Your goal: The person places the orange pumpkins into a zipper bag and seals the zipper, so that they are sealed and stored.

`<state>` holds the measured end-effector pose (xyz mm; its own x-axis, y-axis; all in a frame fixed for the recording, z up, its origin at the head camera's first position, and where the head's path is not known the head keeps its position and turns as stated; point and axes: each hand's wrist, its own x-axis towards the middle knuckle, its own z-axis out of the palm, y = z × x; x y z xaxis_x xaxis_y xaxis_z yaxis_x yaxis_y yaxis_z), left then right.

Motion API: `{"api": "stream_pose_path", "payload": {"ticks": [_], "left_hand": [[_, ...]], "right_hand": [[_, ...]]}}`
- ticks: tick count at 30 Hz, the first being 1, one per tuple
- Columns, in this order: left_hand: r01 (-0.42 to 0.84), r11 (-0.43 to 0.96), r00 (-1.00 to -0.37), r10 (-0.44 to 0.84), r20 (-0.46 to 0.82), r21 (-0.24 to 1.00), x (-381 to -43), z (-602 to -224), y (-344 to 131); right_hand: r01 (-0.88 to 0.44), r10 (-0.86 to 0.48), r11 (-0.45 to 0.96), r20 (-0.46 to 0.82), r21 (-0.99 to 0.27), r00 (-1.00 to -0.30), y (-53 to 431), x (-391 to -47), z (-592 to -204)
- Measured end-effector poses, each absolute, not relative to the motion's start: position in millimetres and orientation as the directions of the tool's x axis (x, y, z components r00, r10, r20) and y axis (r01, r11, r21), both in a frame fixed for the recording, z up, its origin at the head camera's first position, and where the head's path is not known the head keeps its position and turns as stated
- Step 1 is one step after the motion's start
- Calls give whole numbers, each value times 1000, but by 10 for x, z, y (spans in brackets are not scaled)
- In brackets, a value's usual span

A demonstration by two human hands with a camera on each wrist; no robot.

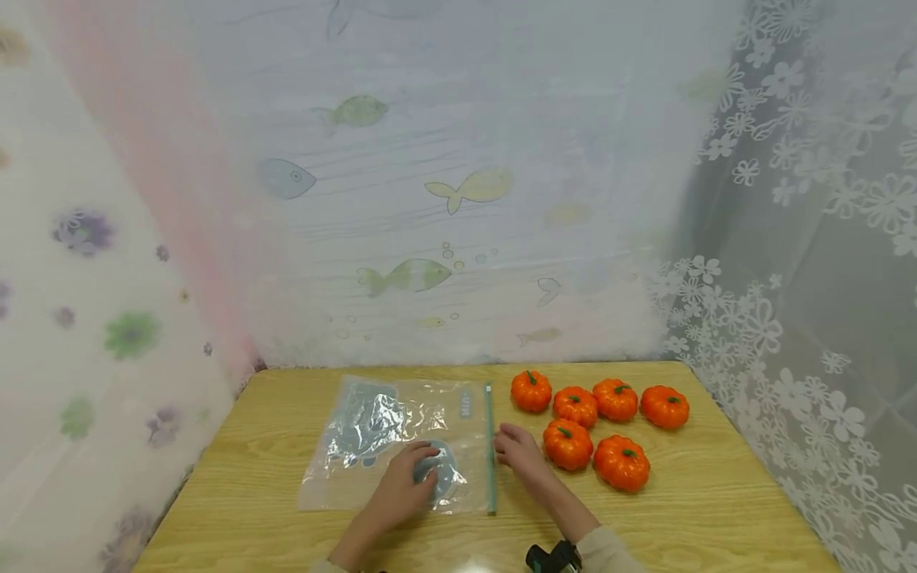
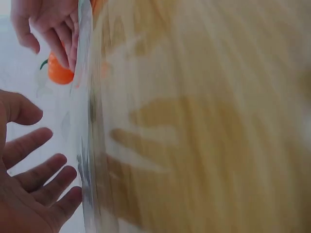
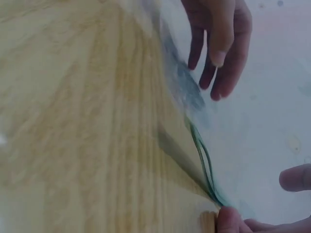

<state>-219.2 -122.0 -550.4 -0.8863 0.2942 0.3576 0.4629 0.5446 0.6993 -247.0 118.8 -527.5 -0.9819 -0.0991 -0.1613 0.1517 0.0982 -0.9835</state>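
A clear plastic zip bag point(image 1: 444, 398) with blue printed figures lies flat on the wooden table, its green zip strip point(image 1: 490, 454) along the right side. Over the bag's lower middle is my left hand point(image 1: 404, 485); the left wrist view shows its fingers point(image 2: 41, 174) spread and holding nothing. My right hand point(image 1: 526, 461) is just right of the zip strip, between it and the orange pumpkins. In the right wrist view, the fingertips point(image 3: 229, 221) reach the end of the green strip, where its two edges stand slightly apart, and the thumb stays away from them.
Several small orange pumpkins point(image 1: 568, 444) with green stems stand in a cluster on the right of the table point(image 1: 716, 493). A patterned curtain with fish point(image 1: 419, 274) hangs behind the table, and flowered sheets enclose both sides.
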Motion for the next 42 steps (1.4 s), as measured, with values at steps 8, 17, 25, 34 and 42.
{"api": "stream_pose_path", "payload": {"ticks": [8, 17, 25, 34, 42], "left_hand": [[365, 487, -930, 229, 287, 794, -2289, -5489, -996], [259, 422, -961, 205, 186, 869, -2419, -5474, -814], [220, 494, -974, 162, 159, 841, -2387, -5447, -601], [232, 403, -973, 108, 206, 885, -2430, -5509, -593], [233, 419, -971, 59, 230, 878, -2430, -5458, -590]], "right_hand": [[171, -114, 117, -184, -978, -976, 1194, -2548, -5255], [102, -257, 94, -123, -990, -959, 1223, -2553, -5271], [16, -386, 36, -29, -999, -922, 1211, -2559, -5306], [-33, -308, 30, 22, -999, -951, 1138, -2527, -5366], [20, -167, 2, -20, -1000, -986, 1093, -2550, -5431]]}}
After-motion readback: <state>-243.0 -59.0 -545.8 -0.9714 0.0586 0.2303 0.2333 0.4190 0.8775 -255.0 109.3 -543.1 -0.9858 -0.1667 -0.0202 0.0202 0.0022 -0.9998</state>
